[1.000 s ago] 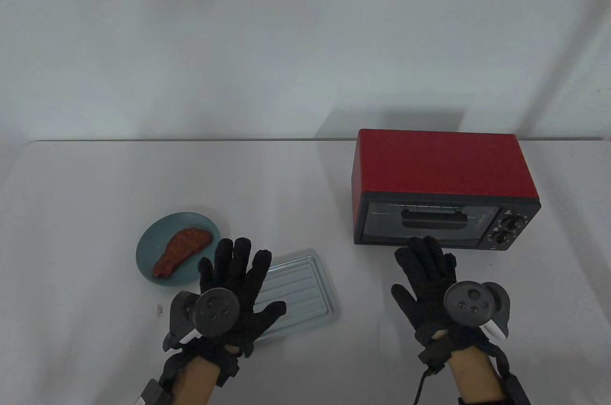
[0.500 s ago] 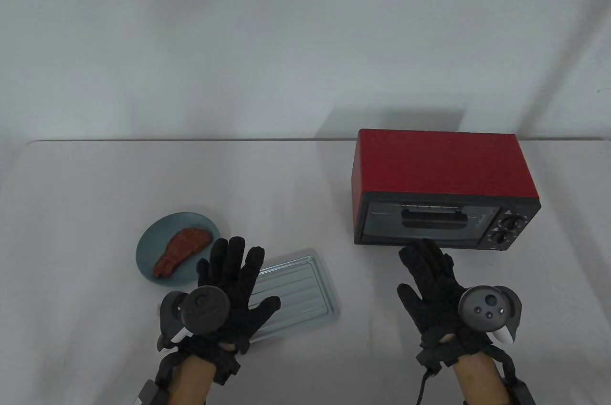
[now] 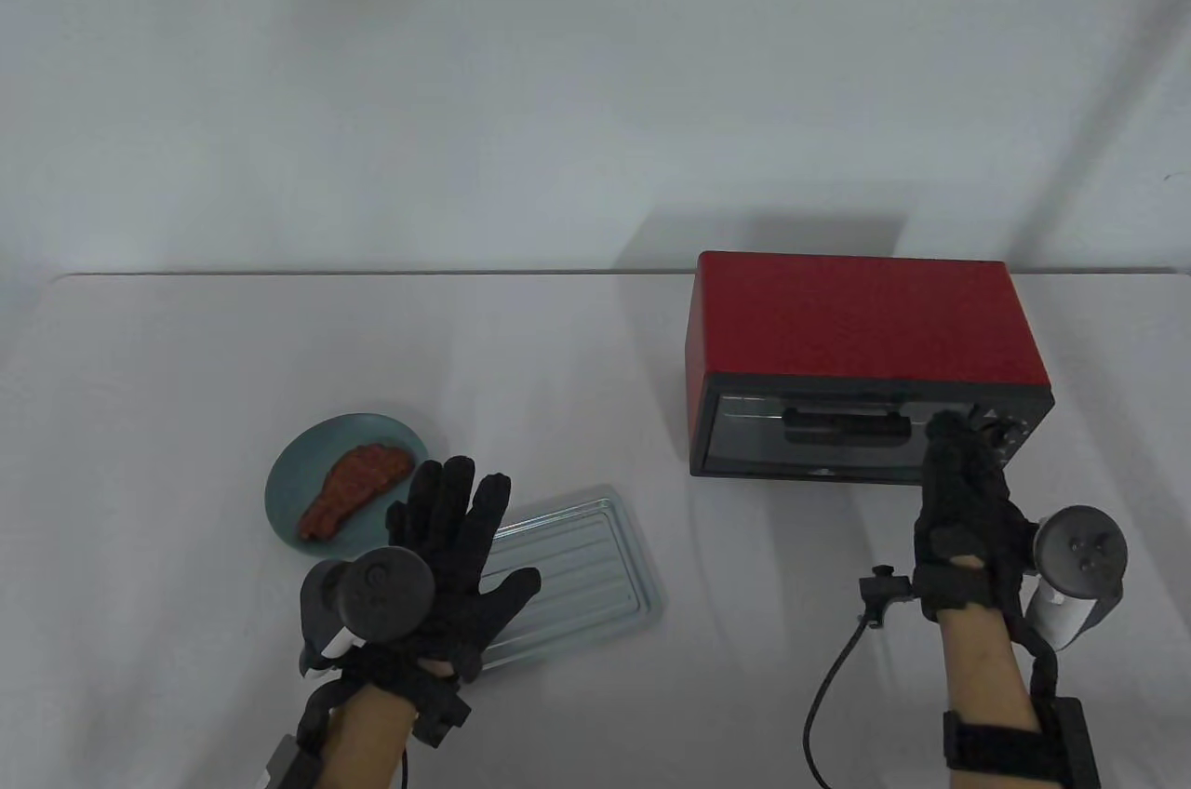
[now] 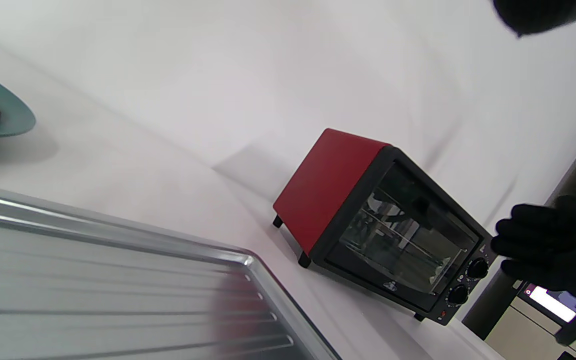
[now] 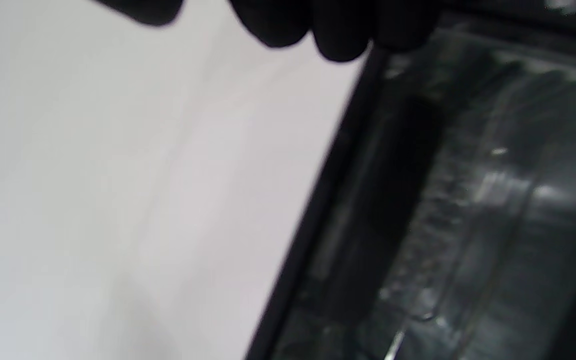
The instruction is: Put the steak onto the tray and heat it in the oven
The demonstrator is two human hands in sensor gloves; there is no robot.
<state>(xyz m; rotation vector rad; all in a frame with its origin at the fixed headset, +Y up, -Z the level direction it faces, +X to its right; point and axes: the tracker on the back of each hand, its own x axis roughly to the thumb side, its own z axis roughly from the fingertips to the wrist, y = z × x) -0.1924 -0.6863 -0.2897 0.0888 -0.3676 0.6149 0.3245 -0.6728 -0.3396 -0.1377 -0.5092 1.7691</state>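
A reddish-brown steak (image 3: pixel 355 489) lies on a teal plate (image 3: pixel 290 473) at the left. The ribbed metal tray (image 3: pixel 586 566) rests on the table to the plate's right. My left hand (image 3: pixel 448 528) hovers flat over the tray's left end, fingers straight and spread, holding nothing. The red oven (image 3: pixel 865 333) stands at the right with its glass door (image 3: pixel 819 440) closed. My right hand (image 3: pixel 960 468) is turned on its side, its fingertips (image 3: pixel 947 428) at the door's right end beside the knobs (image 3: pixel 1000 435). The left wrist view shows the right hand (image 4: pixel 553 245) next to the knobs, gripping nothing.
The right hand's cable (image 3: pixel 828 687) trails over the table near the front edge. A bare white wall (image 3: pixel 558 82) rises behind the table. In the right wrist view the door glass (image 5: pixel 468 200) fills the right half, blurred.
My right hand has moved right and forward from the table in front of the oven to the door's right end, rolling onto its side. The left hand drifted slightly left.
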